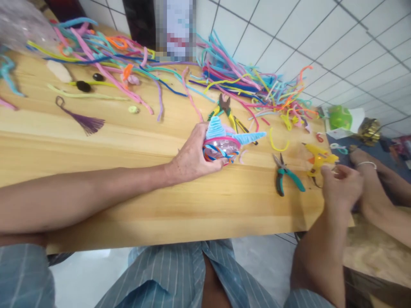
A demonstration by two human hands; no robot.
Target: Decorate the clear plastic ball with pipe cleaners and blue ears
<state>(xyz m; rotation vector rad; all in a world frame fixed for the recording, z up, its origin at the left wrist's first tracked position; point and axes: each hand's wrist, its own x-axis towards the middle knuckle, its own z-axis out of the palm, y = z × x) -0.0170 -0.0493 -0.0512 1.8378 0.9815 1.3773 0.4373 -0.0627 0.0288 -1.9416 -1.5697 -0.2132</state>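
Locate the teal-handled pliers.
In the head view, the teal-handled pliers lie right of centre on the wooden table, just left of the yellow glue gun.

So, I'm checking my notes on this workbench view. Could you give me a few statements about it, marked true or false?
1. The left hand holds a clear piece with pale-blue points. True.
2. The right hand is near the yellow glue gun. True, though whether they touch is unclear.
3. The teal-handled pliers have their jaws closed. False: the jaws are spread open.
4. The purple tassel hangs from the left hand. False: it lies on the table, apart from that hand.
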